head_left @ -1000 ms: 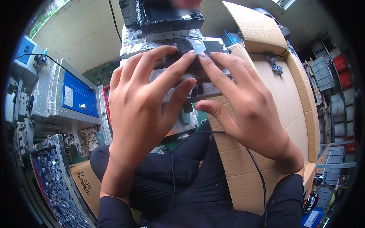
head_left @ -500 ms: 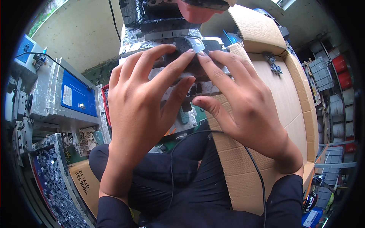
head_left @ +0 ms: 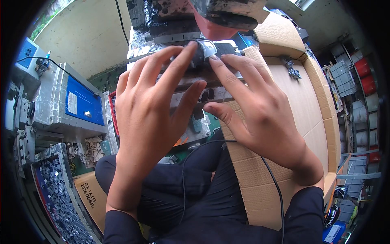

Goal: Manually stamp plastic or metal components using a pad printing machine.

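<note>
A small part with a glossy silver-grey face [head_left: 208,48] sits on a black fixture [head_left: 227,49] at the front of an ink-stained machine [head_left: 168,18]. My right hand [head_left: 266,103] has its index fingertip at the part's near edge. To the left, my left hand [head_left: 146,99] holds its index fingertip beside the part's left side. Both hands have their fingers stretched and apart, with nothing gripped. Just above and behind the part hangs a pink rubber pad [head_left: 215,29] under a stained block [head_left: 233,13]. The fixture's left portion is partly hidden by my fingers.
An open cardboard box [head_left: 302,105] stands at the right, with small dark parts [head_left: 291,67] on its flap. A tray of small grey pieces [head_left: 63,199] lies lower left, near a grey-and-blue cabinet [head_left: 85,99]. A black cable [head_left: 273,175] crosses my lap.
The pink pad and its block have come forward and rightward, nearer the part. My left index finger has moved from the part's near edge up to its left side. My right hand has barely shifted.
</note>
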Demonstrator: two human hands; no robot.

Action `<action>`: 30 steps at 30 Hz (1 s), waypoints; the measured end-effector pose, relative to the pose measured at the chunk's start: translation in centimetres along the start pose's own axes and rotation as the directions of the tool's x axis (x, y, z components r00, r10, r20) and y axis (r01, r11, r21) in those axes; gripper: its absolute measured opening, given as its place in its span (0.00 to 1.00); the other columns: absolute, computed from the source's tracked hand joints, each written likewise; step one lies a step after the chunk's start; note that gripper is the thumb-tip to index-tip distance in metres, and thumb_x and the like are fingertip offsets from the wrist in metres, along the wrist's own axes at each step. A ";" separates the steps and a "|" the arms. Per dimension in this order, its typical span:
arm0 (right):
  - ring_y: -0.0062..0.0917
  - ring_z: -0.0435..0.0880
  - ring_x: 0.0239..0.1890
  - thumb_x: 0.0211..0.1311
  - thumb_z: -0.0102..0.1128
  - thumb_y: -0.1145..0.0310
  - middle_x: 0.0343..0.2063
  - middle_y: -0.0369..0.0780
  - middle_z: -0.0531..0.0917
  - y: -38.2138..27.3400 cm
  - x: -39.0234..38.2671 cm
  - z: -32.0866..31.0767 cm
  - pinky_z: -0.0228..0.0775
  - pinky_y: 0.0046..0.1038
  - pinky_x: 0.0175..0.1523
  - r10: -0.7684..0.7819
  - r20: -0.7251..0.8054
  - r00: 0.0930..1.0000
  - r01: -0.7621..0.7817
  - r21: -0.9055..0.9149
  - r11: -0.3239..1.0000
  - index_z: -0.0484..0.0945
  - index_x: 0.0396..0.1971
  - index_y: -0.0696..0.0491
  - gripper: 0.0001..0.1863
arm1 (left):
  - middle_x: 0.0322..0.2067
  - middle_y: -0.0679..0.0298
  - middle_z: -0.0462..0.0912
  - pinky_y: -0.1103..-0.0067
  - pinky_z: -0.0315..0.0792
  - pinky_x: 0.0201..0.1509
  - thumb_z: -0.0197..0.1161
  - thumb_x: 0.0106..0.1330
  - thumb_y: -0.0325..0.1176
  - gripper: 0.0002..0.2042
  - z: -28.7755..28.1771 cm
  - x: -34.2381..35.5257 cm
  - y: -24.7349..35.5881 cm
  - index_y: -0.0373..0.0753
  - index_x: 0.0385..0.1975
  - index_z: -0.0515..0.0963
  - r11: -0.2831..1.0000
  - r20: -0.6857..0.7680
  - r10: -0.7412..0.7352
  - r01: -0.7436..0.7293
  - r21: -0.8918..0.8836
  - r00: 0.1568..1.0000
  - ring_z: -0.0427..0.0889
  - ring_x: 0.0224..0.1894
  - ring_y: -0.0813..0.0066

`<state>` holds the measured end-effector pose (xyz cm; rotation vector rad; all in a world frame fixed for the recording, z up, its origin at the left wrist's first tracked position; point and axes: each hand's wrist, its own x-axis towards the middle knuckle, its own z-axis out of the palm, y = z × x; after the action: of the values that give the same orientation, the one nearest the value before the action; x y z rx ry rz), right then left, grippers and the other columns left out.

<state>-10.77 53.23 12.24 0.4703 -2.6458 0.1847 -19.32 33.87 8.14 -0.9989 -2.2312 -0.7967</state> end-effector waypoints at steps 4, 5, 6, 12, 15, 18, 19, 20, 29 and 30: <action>0.48 0.80 0.56 0.66 0.71 0.59 0.56 0.52 0.79 0.1 0.2 -0.1 0.75 0.43 0.58 0.001 0.009 1.000 -0.001 0.006 1.000 0.77 0.64 0.62 0.32 | 0.58 0.61 0.83 0.64 0.71 0.64 0.69 0.70 0.42 0.24 0.0 0.1 0.1 0.46 0.65 0.80 0.998 0.029 -0.007 0.005 0.060 1.000 0.82 0.58 0.57; 0.48 0.80 0.56 0.66 0.71 0.59 0.56 0.52 0.79 0.1 0.2 -0.1 0.75 0.43 0.58 0.002 0.008 1.000 -0.002 0.006 1.000 0.77 0.64 0.62 0.32 | 0.59 0.61 0.83 0.64 0.71 0.64 0.69 0.71 0.43 0.23 0.0 0.1 0.0 0.45 0.64 0.80 0.998 0.033 -0.005 0.003 0.061 0.999 0.82 0.59 0.57; 0.48 0.80 0.56 0.66 0.71 0.59 0.56 0.52 0.79 0.1 0.1 -0.1 0.75 0.43 0.58 0.006 0.006 1.000 -0.006 0.011 1.000 0.77 0.64 0.62 0.32 | 0.60 0.61 0.82 0.64 0.71 0.64 0.68 0.71 0.43 0.23 0.1 0.1 0.0 0.44 0.64 0.80 0.998 0.037 -0.003 0.001 0.063 0.999 0.82 0.59 0.57; 0.47 0.80 0.57 0.64 0.72 0.60 0.55 0.51 0.80 0.3 0.2 0.1 0.75 0.43 0.59 0.003 -0.020 1.000 -0.002 0.022 1.000 0.78 0.64 0.60 0.32 | 0.60 0.61 0.82 0.65 0.70 0.65 0.67 0.72 0.45 0.23 0.1 0.1 -0.2 0.43 0.63 0.81 0.998 0.031 -0.006 0.004 0.059 1.000 0.81 0.60 0.58; 0.46 0.80 0.57 0.64 0.72 0.60 0.55 0.50 0.80 0.6 -0.1 0.3 0.75 0.42 0.60 -0.025 -0.038 0.999 0.025 0.000 1.000 0.77 0.65 0.60 0.32 | 0.58 0.61 0.83 0.65 0.70 0.65 0.68 0.71 0.43 0.22 -0.2 0.4 0.2 0.42 0.62 0.81 0.998 0.043 -0.027 0.025 0.052 0.999 0.81 0.59 0.57; 0.45 0.81 0.59 0.64 0.72 0.58 0.54 0.50 0.82 1.0 -0.6 0.8 0.76 0.42 0.61 -0.063 -0.073 0.995 0.059 -0.056 0.997 0.78 0.64 0.60 0.32 | 0.55 0.59 0.84 0.65 0.70 0.65 0.69 0.70 0.41 0.22 -0.3 0.9 0.3 0.41 0.61 0.81 0.999 0.044 -0.053 0.053 0.001 0.998 0.81 0.58 0.57; 0.44 0.81 0.60 0.64 0.72 0.55 0.54 0.51 0.83 1.2 -0.8 1.0 0.77 0.42 0.61 -0.083 -0.087 0.993 0.075 -0.089 0.993 0.79 0.62 0.60 0.32 | 0.52 0.58 0.84 0.65 0.69 0.65 0.70 0.69 0.40 0.22 -0.2 1.3 0.3 0.42 0.61 0.82 0.997 0.049 -0.073 0.074 -0.014 0.996 0.81 0.57 0.56; 0.44 0.81 0.60 0.64 0.72 0.55 0.54 0.51 0.83 1.2 -1.0 1.3 0.77 0.42 0.61 -0.085 -0.103 0.991 0.077 -0.084 0.994 0.79 0.62 0.60 0.32 | 0.52 0.58 0.84 0.65 0.69 0.65 0.70 0.69 0.40 0.22 -0.2 1.7 0.3 0.42 0.61 0.82 0.998 0.047 -0.065 0.065 0.000 0.997 0.81 0.57 0.56; 0.39 0.83 0.58 0.61 0.74 0.56 0.54 0.49 0.83 2.0 -1.4 1.7 0.81 0.38 0.57 -0.096 -0.150 0.984 0.079 -0.114 0.990 0.78 0.64 0.59 0.34 | 0.58 0.56 0.82 0.65 0.66 0.69 0.70 0.70 0.48 0.24 0.6 3.1 -0.2 0.43 0.61 0.83 0.992 0.104 -0.122 0.126 -0.027 0.987 0.78 0.62 0.56; 0.40 0.83 0.57 0.61 0.74 0.58 0.54 0.48 0.83 1.9 -1.3 1.7 0.80 0.39 0.57 -0.087 -0.158 0.984 0.072 -0.098 0.993 0.77 0.64 0.58 0.34 | 0.58 0.57 0.82 0.66 0.66 0.69 0.70 0.69 0.49 0.25 0.5 3.4 -0.4 0.43 0.61 0.83 0.988 0.121 -0.139 0.146 -0.052 0.983 0.78 0.62 0.56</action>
<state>-11.06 55.05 10.01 0.5072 -2.4603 0.0729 -21.63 35.57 10.01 -0.9437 -2.4145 -0.8931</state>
